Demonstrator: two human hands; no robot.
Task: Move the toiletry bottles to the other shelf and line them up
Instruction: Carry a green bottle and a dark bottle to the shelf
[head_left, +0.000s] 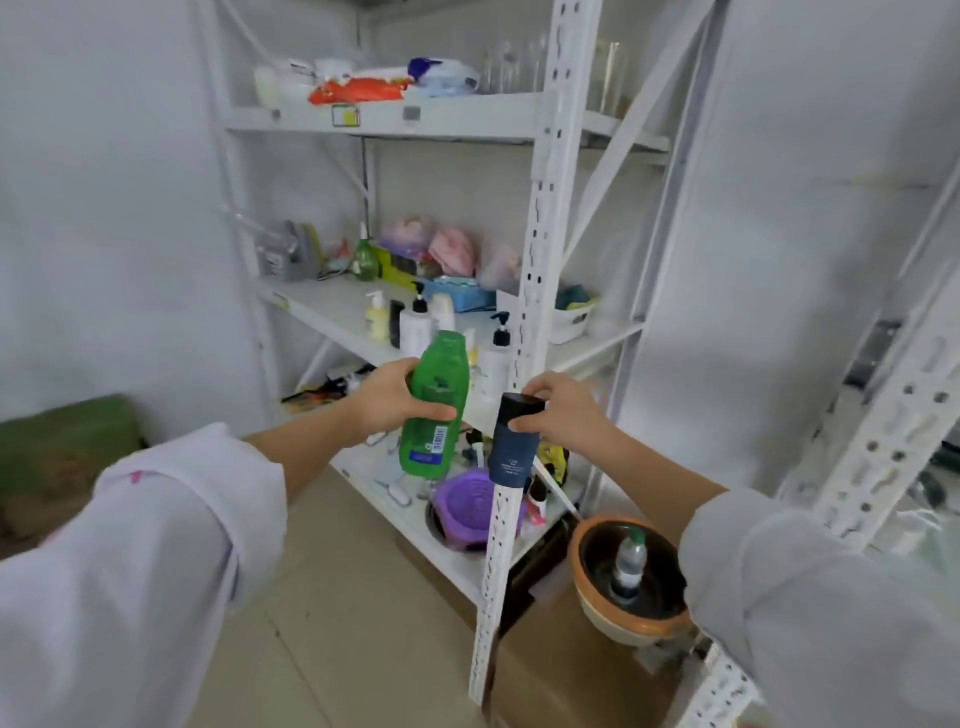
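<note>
Left hand (387, 397) grips green bottle (434, 410), upright; right hand (563, 410) pinches dark tube (514, 441), cap up. Middle shelf (332, 312) bottle row just beyond, left hand nearer.

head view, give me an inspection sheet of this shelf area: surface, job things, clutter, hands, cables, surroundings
surface: white metal shelving rack; its middle shelf has bare space at the front left.
job's things: green plastic bottle and dark blue tube are both held in the air in front of the rack; white and cream pump bottles stand on the middle shelf.
clutter: purple plastic basket on the lower shelf; orange packet on the top shelf; pink bags at the back of the middle shelf.
grippers: left hand grips the green bottle; right hand holds the tube near its cap.
cables: nothing seen.
surroundings: white walls, tiled floor, orange-rimmed bowl holding a small bottle.
</note>
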